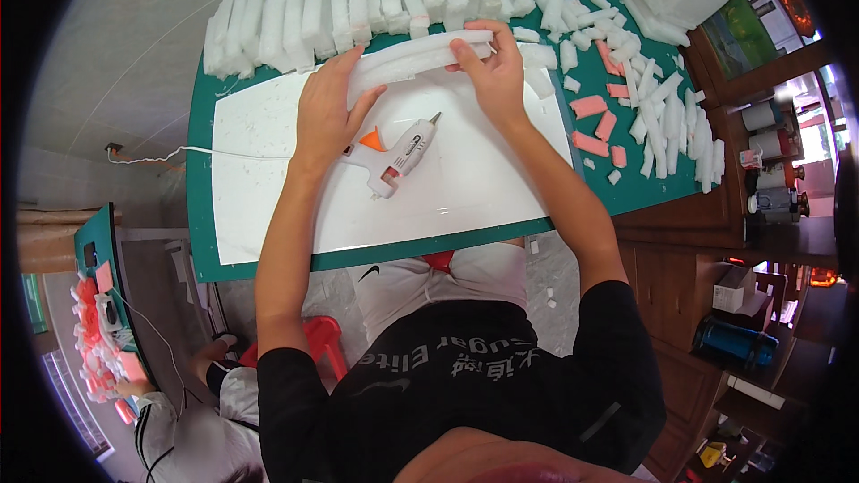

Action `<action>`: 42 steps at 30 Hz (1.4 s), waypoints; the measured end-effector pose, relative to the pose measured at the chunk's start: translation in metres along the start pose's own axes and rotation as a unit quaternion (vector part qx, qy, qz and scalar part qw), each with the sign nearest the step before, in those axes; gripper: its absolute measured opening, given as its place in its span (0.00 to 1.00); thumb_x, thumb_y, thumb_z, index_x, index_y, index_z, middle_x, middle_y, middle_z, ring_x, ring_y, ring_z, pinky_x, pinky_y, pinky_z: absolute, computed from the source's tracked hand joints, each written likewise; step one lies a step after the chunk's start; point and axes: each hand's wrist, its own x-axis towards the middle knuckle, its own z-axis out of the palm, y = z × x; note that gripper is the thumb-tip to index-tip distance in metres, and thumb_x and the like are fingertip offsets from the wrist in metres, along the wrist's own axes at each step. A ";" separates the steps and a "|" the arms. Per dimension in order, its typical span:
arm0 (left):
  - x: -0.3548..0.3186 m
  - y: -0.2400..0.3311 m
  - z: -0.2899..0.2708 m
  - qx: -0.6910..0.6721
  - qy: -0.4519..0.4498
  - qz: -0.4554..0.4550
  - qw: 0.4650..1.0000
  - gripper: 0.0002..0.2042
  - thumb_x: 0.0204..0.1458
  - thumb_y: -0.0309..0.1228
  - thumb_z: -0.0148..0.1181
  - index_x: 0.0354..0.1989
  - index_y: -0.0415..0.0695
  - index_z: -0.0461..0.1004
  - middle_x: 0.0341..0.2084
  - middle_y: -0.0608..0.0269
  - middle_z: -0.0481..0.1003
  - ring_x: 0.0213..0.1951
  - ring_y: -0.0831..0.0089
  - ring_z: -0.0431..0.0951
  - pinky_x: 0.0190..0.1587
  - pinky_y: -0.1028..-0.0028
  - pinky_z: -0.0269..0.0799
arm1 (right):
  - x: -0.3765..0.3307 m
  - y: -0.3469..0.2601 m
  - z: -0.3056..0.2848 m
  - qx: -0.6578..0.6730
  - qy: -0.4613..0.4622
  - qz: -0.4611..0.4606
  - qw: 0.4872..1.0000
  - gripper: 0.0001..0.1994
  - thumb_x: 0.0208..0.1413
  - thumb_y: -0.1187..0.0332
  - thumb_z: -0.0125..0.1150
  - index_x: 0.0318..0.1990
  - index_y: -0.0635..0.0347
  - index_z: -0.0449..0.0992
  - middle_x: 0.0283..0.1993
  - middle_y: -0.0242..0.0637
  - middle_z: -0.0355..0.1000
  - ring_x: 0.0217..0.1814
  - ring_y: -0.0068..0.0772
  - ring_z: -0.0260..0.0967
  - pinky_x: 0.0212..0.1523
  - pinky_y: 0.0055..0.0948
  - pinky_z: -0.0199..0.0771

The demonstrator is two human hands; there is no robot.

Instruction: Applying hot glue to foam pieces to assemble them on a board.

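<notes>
Over the white board (268, 197), a pair of long white foam strips (407, 61) lies side by side between my hands. My left hand (331, 103) grips their left end, its thumb along the near side. At the other end my right hand (492, 72) is closed round the foam, thumb on top and fingers behind. Below the strips, a white hot glue gun (398, 159) with an orange trigger lies on its side, its metal nozzle pointing up and right. Whether the two strips are joined cannot be told.
A row of white foam blocks (295, 13) lines the far edge of the green table (403, 249). Loose white foam pieces (662, 116) and pink pieces (589, 107) cover its right. A white cord (224, 154) crosses leftward. Another person (197, 420) sits at a lower-left table.
</notes>
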 end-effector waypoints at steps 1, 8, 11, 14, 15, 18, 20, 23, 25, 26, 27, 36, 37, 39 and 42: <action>0.000 0.001 0.002 0.000 0.000 -0.001 1.000 0.28 0.52 0.35 0.70 0.61 0.41 0.68 0.48 0.50 0.77 0.47 0.55 0.76 0.50 0.65 0.71 | 0.003 0.002 -0.004 0.000 0.000 0.001 1.000 0.17 0.60 0.74 0.64 0.54 0.64 0.68 0.48 0.40 0.68 0.48 0.31 0.75 0.41 0.27 0.84; 0.000 0.003 -0.002 -0.167 -0.056 -0.218 0.960 0.23 0.57 0.41 0.64 0.57 0.41 0.71 0.41 0.51 0.79 0.39 0.63 0.77 0.44 0.70 0.71 | 0.013 0.007 -0.018 -0.025 -0.089 0.068 0.993 0.20 0.62 0.63 0.64 0.57 0.61 0.68 0.44 0.35 0.70 0.43 0.25 0.72 0.39 0.25 0.76; 0.001 -0.001 -0.003 -0.159 -0.076 -0.247 0.953 0.20 0.58 0.43 0.63 0.53 0.42 0.75 0.35 0.53 0.79 0.34 0.69 0.74 0.38 0.73 0.69 | 0.014 0.010 -0.023 -0.095 -0.111 0.089 0.985 0.22 0.60 0.63 0.65 0.59 0.59 0.68 0.40 0.32 0.70 0.38 0.21 0.68 0.34 0.23 0.68; 0.004 -0.001 -0.003 -0.129 -0.106 -0.296 0.941 0.19 0.57 0.44 0.63 0.48 0.42 0.78 0.29 0.56 0.78 0.29 0.73 0.71 0.33 0.74 0.66 | 0.016 0.020 -0.030 -0.205 -0.129 0.096 0.966 0.21 0.59 0.60 0.66 0.57 0.57 0.70 0.33 0.30 0.69 0.33 0.20 0.64 0.31 0.22 0.63; 0.005 0.000 -0.004 -0.113 -0.129 -0.335 0.926 0.18 0.57 0.45 0.63 0.45 0.41 0.79 0.27 0.57 0.78 0.27 0.75 0.70 0.31 0.74 0.64 | 0.017 0.024 -0.032 -0.278 -0.141 0.093 0.946 0.20 0.58 0.58 0.67 0.55 0.55 0.73 0.30 0.29 0.67 0.32 0.20 0.63 0.31 0.23 0.62; 0.006 -0.001 -0.008 -0.094 -0.181 -0.351 0.914 0.19 0.57 0.45 0.62 0.44 0.41 0.81 0.24 0.59 0.76 0.24 0.77 0.67 0.28 0.73 0.62 | 0.016 0.024 -0.028 -0.364 -0.166 0.109 0.910 0.18 0.57 0.53 0.66 0.47 0.54 0.78 0.25 0.29 0.65 0.30 0.21 0.61 0.30 0.26 0.61; 0.007 0.001 -0.007 -0.089 -0.186 -0.354 0.912 0.19 0.57 0.45 0.61 0.43 0.40 0.81 0.24 0.58 0.76 0.24 0.75 0.67 0.28 0.72 0.63 | 0.014 0.029 -0.030 -0.368 -0.166 0.103 0.909 0.18 0.57 0.51 0.65 0.45 0.54 0.80 0.25 0.30 0.65 0.29 0.23 0.61 0.31 0.27 0.62; 0.003 -0.004 -0.003 -0.085 -0.192 -0.344 0.915 0.19 0.57 0.45 0.61 0.43 0.39 0.81 0.24 0.55 0.76 0.24 0.71 0.69 0.29 0.70 0.65 | 0.013 0.032 -0.030 -0.371 -0.163 0.085 0.910 0.18 0.57 0.49 0.65 0.44 0.55 0.81 0.24 0.33 0.66 0.29 0.27 0.62 0.32 0.28 0.63; 0.001 -0.008 -0.001 -0.090 -0.198 -0.327 0.919 0.20 0.57 0.45 0.61 0.43 0.39 0.81 0.24 0.54 0.76 0.24 0.69 0.70 0.29 0.69 0.65 | 0.012 0.033 -0.030 -0.373 -0.154 0.074 0.912 0.19 0.57 0.50 0.65 0.44 0.55 0.82 0.25 0.35 0.67 0.29 0.29 0.63 0.32 0.29 0.64; 0.000 -0.009 -0.001 -0.082 -0.194 -0.327 0.921 0.19 0.57 0.45 0.60 0.42 0.39 0.82 0.24 0.53 0.77 0.24 0.67 0.70 0.30 0.68 0.66 | 0.012 0.034 -0.029 -0.383 -0.157 0.058 0.909 0.19 0.57 0.49 0.65 0.44 0.56 0.82 0.26 0.37 0.69 0.30 0.30 0.64 0.33 0.30 0.65; -0.001 -0.009 -0.001 -0.074 -0.189 -0.327 0.923 0.19 0.57 0.44 0.60 0.42 0.38 0.82 0.25 0.51 0.78 0.24 0.65 0.71 0.31 0.67 0.67 | 0.012 0.035 -0.027 -0.392 -0.160 0.041 0.905 0.20 0.56 0.49 0.65 0.43 0.56 0.83 0.28 0.39 0.71 0.30 0.32 0.66 0.34 0.30 0.67; -0.003 -0.013 0.003 -0.017 -0.156 -0.231 0.960 0.16 0.59 0.39 0.61 0.43 0.37 0.82 0.41 0.47 0.79 0.41 0.55 0.78 0.46 0.64 0.73 | 0.005 0.051 -0.025 -0.440 -0.114 -0.007 0.891 0.23 0.57 0.48 0.64 0.43 0.62 0.83 0.45 0.45 0.74 0.53 0.44 0.70 0.54 0.36 0.70; 0.001 -0.010 0.005 -0.023 -0.140 -0.218 0.966 0.16 0.59 0.38 0.61 0.45 0.37 0.81 0.41 0.48 0.79 0.43 0.55 0.79 0.48 0.64 0.73 | 0.005 0.052 -0.029 -0.440 -0.111 -0.025 0.891 0.22 0.57 0.49 0.64 0.43 0.61 0.84 0.46 0.45 0.74 0.55 0.45 0.70 0.56 0.36 0.70; 0.002 -0.008 0.006 -0.034 -0.165 -0.205 0.964 0.16 0.58 0.36 0.62 0.49 0.38 0.80 0.44 0.48 0.79 0.45 0.54 0.78 0.50 0.64 0.73 | 0.007 0.056 -0.030 -0.451 -0.102 -0.028 0.886 0.22 0.58 0.49 0.63 0.43 0.62 0.83 0.47 0.46 0.74 0.55 0.46 0.70 0.57 0.38 0.70; -0.003 -0.012 0.001 -0.016 -0.178 -0.201 0.963 0.16 0.57 0.36 0.64 0.50 0.39 0.80 0.47 0.49 0.80 0.47 0.56 0.79 0.52 0.64 0.72 | 0.006 0.055 -0.022 -0.427 -0.098 -0.026 0.899 0.22 0.59 0.49 0.63 0.43 0.62 0.82 0.49 0.46 0.75 0.54 0.48 0.71 0.56 0.38 0.70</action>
